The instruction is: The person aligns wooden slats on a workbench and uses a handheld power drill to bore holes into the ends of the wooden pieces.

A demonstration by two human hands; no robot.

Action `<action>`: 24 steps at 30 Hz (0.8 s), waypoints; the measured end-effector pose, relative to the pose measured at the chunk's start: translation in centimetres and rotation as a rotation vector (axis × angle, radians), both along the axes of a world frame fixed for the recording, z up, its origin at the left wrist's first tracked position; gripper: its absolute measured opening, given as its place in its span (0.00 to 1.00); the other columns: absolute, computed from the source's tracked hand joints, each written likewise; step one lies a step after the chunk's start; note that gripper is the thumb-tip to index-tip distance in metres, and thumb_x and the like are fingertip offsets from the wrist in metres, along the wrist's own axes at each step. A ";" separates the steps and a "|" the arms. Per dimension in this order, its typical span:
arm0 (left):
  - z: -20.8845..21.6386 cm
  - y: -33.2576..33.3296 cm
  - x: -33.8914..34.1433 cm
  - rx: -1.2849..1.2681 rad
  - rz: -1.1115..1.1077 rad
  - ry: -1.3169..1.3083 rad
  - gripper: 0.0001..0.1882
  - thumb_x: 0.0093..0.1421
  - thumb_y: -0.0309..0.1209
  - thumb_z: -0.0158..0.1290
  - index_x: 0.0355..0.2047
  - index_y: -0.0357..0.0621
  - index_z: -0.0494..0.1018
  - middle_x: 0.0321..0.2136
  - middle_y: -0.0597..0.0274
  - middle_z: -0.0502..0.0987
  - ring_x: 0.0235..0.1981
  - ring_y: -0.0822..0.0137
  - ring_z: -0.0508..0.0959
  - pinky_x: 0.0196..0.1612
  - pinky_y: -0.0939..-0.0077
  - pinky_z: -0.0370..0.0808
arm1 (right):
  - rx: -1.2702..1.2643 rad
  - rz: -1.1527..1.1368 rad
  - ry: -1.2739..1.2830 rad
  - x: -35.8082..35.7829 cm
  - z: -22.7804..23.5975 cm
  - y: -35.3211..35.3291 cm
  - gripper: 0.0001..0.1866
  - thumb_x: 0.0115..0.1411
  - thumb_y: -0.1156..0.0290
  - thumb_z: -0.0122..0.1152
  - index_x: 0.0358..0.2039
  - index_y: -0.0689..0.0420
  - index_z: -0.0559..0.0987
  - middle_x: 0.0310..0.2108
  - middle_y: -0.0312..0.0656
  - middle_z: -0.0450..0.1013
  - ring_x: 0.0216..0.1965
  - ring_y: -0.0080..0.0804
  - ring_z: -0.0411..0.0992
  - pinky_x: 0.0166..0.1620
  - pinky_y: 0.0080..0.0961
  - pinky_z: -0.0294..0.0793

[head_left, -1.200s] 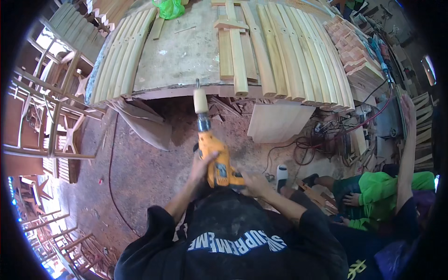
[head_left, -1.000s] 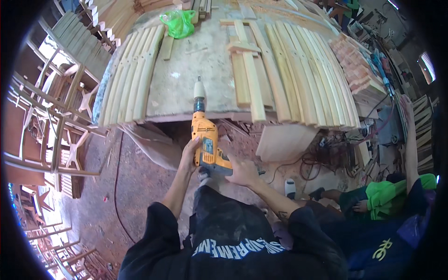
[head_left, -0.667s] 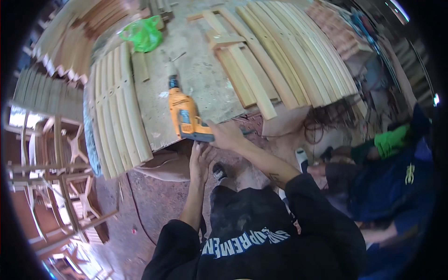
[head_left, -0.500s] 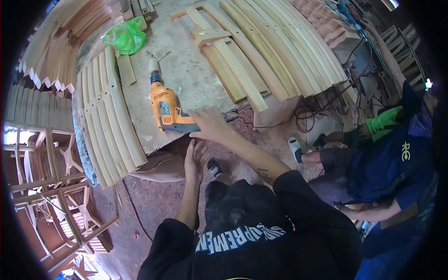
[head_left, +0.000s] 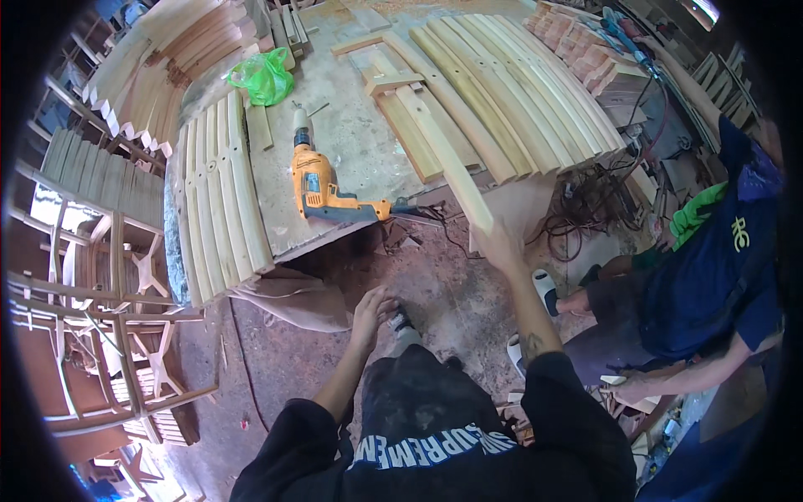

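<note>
My right hand (head_left: 499,243) is closed round the near end of a pale wooden slat (head_left: 452,171). The slat's far part lies in a wooden jig (head_left: 407,146), under a short crosspiece (head_left: 393,83). In front of my body, past the table edge, my left hand (head_left: 370,318) hangs with loose fingers and holds nothing. An orange power drill (head_left: 314,180) rests on its side on the table (head_left: 351,138), its chuck pointing away from me and its handle toward the near edge.
Curved slats (head_left: 219,192) with holes lie side by side at the left, more curved slats (head_left: 519,92) at the right. A green plastic bag (head_left: 263,77) sits at the back. Chair frames (head_left: 125,335) stand at far left. A co-worker (head_left: 677,293) sits at the right, near tangled cables (head_left: 569,226).
My right hand has left the drill's handle, moved right and taken hold of the slat's end. My left hand has drawn back from the table edge. The view has shifted slightly.
</note>
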State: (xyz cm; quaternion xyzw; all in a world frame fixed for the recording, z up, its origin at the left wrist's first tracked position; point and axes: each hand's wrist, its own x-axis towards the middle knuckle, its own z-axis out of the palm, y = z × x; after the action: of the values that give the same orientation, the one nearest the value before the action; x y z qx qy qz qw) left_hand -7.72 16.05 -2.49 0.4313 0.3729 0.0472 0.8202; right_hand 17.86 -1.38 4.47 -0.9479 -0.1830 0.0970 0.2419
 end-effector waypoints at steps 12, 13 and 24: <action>-4.5 -22.3 12.4 -0.082 -0.486 -0.238 0.22 0.60 0.44 0.50 0.47 0.41 0.68 0.40 0.60 0.74 0.40 0.65 0.75 0.45 0.70 0.71 | 0.290 -0.289 0.284 -29.3 -10.5 -36.5 0.26 0.49 0.62 0.64 0.48 0.57 0.69 0.39 0.57 0.71 0.41 0.55 0.70 0.40 0.46 0.70; -5.4 -24.4 10.4 0.046 -0.406 -0.302 0.19 0.59 0.41 0.52 0.45 0.41 0.69 0.38 0.62 0.74 0.39 0.67 0.74 0.44 0.71 0.71 | 0.257 -0.258 0.286 -30.6 -12.3 -38.6 0.27 0.48 0.65 0.64 0.48 0.58 0.69 0.40 0.57 0.71 0.43 0.53 0.70 0.40 0.44 0.70; 9.1 -8.5 0.2 0.645 0.230 -0.442 0.31 0.57 0.37 0.56 0.54 0.37 0.55 0.44 0.57 0.67 0.44 0.68 0.70 0.48 0.72 0.69 | 0.439 0.375 0.078 -26.2 -7.2 -16.2 0.32 0.40 0.62 0.67 0.47 0.59 0.68 0.34 0.56 0.72 0.35 0.56 0.72 0.37 0.45 0.71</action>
State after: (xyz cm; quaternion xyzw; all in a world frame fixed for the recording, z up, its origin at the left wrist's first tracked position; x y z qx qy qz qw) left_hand -7.54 7.53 6.57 0.6014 0.1994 0.3449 0.6926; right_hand -8.30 -17.58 -2.78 -0.8181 -0.3622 0.1345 0.4259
